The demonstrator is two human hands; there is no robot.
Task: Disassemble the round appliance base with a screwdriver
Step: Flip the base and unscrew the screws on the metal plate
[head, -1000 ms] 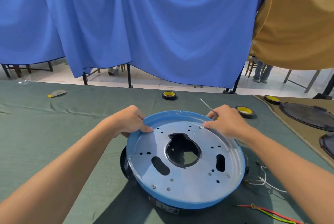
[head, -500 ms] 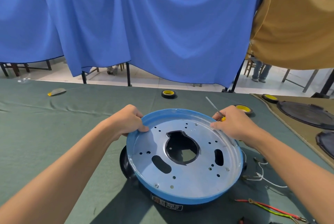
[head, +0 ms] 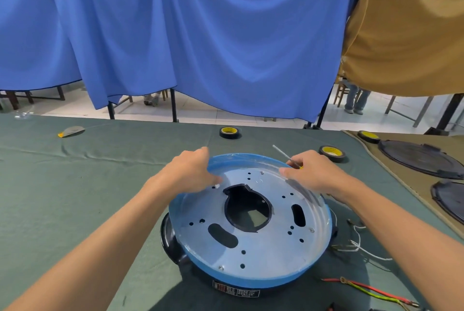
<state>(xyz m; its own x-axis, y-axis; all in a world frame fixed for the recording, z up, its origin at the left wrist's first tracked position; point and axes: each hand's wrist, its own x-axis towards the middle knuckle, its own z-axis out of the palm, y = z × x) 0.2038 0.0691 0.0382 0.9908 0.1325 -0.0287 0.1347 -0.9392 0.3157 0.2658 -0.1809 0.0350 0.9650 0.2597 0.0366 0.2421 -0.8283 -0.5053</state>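
The round appliance base sits on the green-covered surface, toward its near right corner. The base consists of a blue-rimmed metal plate over a black housing; the housing shows at the left and near sides of the plate. The plate has 1 large central opening, 2 oblong slots and several small holes.

The left grip is at the far left of the plate rim, fingers curled over the rim and thumb on the plate face; motion blur hides the fingertips. The right grip is at the far right of the rim, curled round the screwdriver. The shaft projects from this grip toward the far edge of the surface, tilted left. A small part of the yellow handle shows at the knuckles.

White wires lie just beside the base toward the right edge. Red and yellow-green wires lie near the near right corner.

2 tape rolls rest on the green surface: 1 tape roll near the far edge, 1 second roll just beyond the right grip. A third roll and 2 black lids lie on the adjoining tan surface. A small grey and yellow object lies near the far left corner. A blue curtain and a tan curtain hang beyond the far edge
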